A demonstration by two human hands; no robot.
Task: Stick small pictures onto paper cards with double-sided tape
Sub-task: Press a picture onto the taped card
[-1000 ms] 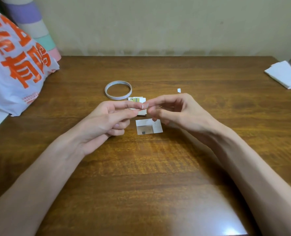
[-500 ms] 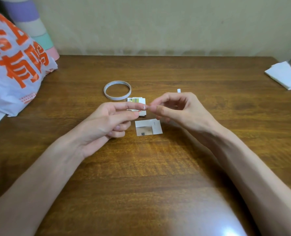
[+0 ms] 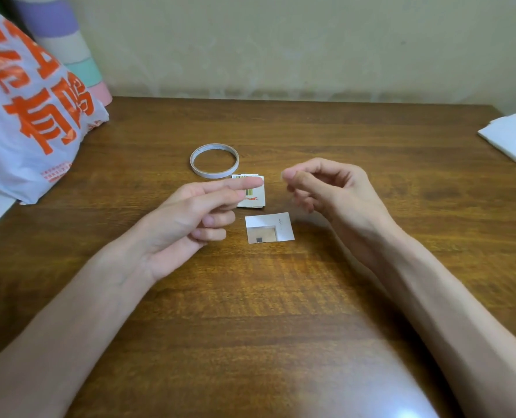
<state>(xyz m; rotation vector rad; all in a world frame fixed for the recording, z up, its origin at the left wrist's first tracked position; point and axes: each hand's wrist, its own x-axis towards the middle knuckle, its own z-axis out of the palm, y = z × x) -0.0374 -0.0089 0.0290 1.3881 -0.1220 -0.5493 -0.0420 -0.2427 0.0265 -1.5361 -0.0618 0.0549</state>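
Observation:
A white paper card [image 3: 267, 221] lies on the wooden table [image 3: 280, 297] between my hands, with a small picture [image 3: 262, 234] on its lower left. Just beyond it sits a small stack of pictures [image 3: 255, 198], partly covered by my left index finger. A thin roll of double-sided tape [image 3: 213, 175] lies behind the stack. My left hand [image 3: 190, 215] hovers with index finger and thumb stretched out and holds nothing I can see. My right hand [image 3: 332, 188] hovers to the right, its thumb and index finger pinching a tiny white sliver of tape.
A white plastic bag with orange print [image 3: 24, 116] fills the left side, with a pastel striped roll [image 3: 69, 46] behind it. Folded white tissue [image 3: 510, 137] lies at the far right edge. A wall runs along the table's back.
My fingertips were touching over the picture stack; now the hands have pulled apart, the right hand moving right with its pinch kept and the left staying with its index finger out.

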